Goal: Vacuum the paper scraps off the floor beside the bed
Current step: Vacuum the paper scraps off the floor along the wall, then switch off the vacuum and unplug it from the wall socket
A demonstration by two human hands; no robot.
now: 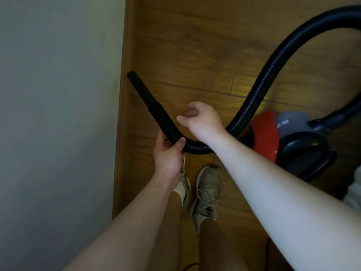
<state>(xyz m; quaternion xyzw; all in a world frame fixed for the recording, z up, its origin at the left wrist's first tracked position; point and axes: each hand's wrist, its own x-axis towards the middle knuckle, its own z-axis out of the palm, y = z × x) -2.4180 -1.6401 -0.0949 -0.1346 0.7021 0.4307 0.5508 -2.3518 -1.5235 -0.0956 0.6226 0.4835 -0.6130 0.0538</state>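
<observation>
My left hand (pixel 168 153) grips the black vacuum hose (pixel 259 90) where it meets the rigid black nozzle (pixel 145 96). The nozzle points up and to the left, toward the bed's wooden edge. My right hand (pixel 201 119) hovers just above the hose bend with loosely curled fingers, holding nothing. The hose loops up to the right and comes back down to the red and grey vacuum cleaner (pixel 293 139) standing on the wooden floor (pixel 195 55) at the right. No paper scraps show on the visible floor.
The bed (pixel 54 94) with a pale sheet fills the left side, its wooden side rail (pixel 125 114) running top to bottom. My two feet in beige sneakers (pixel 207 194) stand on the floor below my hands. A thin cord lies near the bottom edge.
</observation>
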